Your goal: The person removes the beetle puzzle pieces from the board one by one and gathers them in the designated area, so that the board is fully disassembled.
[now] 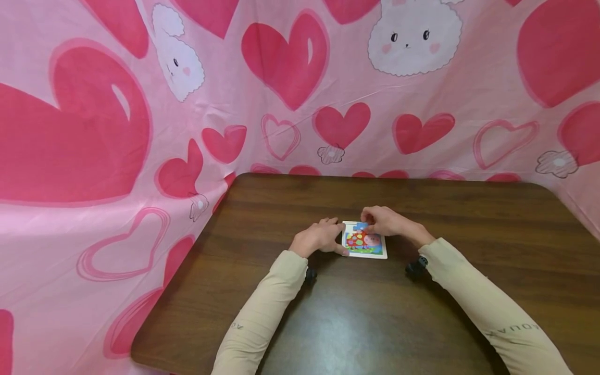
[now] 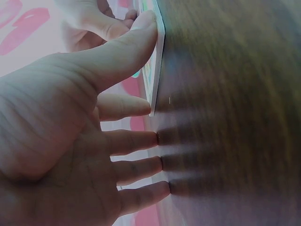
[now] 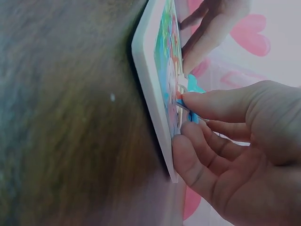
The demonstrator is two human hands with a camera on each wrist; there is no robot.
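Observation:
A small jigsaw puzzle [image 1: 364,251] in a white frame lies flat on the table, its picture a red spotted ladybug on green and blue. At its upper part, my right hand [image 1: 385,221] pinches a blue puzzle piece [image 3: 194,84] between thumb and fingers, tilted up from the board in the right wrist view. My left hand [image 1: 321,237] sits at the frame's left side, fingers straight. In the left wrist view, its thumb [image 2: 141,35] rests on the frame's edge, the index finger touches the corner, and the other fingertips meet the tabletop.
The brown wooden table [image 1: 328,317] spreads around the puzzle on every side. A pink cloth [image 1: 300,125] with hearts and rabbit faces hangs behind the table and along its left side. Dark wrist cameras [image 1: 416,266] sit under both cuffs, close to the tabletop.

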